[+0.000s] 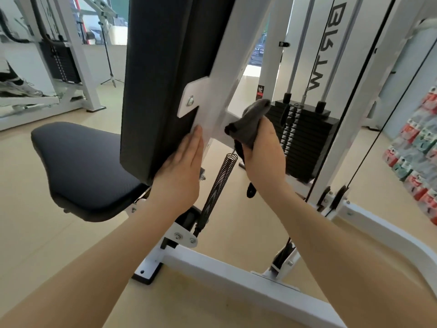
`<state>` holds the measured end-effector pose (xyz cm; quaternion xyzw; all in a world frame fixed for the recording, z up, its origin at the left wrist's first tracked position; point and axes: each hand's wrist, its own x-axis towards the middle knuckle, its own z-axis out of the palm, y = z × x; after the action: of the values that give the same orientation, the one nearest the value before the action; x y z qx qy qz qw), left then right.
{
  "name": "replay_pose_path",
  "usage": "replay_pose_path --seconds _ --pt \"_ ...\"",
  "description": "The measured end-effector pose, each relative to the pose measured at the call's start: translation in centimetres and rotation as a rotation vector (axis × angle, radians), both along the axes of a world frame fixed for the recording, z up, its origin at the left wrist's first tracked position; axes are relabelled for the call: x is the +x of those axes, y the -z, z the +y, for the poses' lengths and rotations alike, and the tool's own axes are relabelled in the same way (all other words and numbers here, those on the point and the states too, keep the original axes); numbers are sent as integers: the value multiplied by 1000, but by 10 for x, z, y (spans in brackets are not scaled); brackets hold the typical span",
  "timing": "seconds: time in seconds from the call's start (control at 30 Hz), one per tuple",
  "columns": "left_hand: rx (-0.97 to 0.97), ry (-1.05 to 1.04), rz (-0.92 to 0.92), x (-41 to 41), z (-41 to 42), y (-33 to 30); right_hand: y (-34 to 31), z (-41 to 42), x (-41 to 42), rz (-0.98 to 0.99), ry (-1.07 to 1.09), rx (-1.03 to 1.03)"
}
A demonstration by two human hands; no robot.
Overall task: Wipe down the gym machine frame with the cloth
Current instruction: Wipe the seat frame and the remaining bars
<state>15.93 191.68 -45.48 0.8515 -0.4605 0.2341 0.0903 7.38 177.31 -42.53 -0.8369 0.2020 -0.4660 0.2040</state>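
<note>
Fingers of right hand curled round bunched grey cloth, cloth touching white frame post lying at 10 o'clock from it. Post's long axis ran 7-to-1 o'clock. Left hand flat, fingers straight, pressed on black back pad. Right hand nearer the post. Cloth dark, crumpled.

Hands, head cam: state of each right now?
Left hand: open, straight fingers resting flat against the back pad edge.
Right hand: closed, gripping the grey cloth against the white frame.
</note>
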Motion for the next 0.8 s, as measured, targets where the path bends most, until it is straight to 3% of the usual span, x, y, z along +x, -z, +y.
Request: replay_pose_path --seconds 0.1,0.17,0.27,0.33,0.43,0.53,0.67,0.73,0.8 --pt "-87 44 -147 -2 8 4 8 5 -8 -141 108 -373" --pt "-110 101 -277 -1 19 15 0 8 0 -132 53 -678" --pt "114 63 -426 2 39 31 0 18 20 26 -27 -1052" --pt "308 2 -509 2 51 38 15 17 27 234 64 -1214" --pt "491 -57 -689 9 65 42 38 4 35 395 232 -1274" --pt "668 -124 -828 15 73 42 55 6 45 421 274 -1336" --pt "650 -111 -841 14 72 42 84 15 40 581 160 -1555" --pt "599 -64 -839 14 73 42 73 15 39 535 141 -1563" --pt "587 -55 -854 16 74 40 54 11 36 356 183 -1490"
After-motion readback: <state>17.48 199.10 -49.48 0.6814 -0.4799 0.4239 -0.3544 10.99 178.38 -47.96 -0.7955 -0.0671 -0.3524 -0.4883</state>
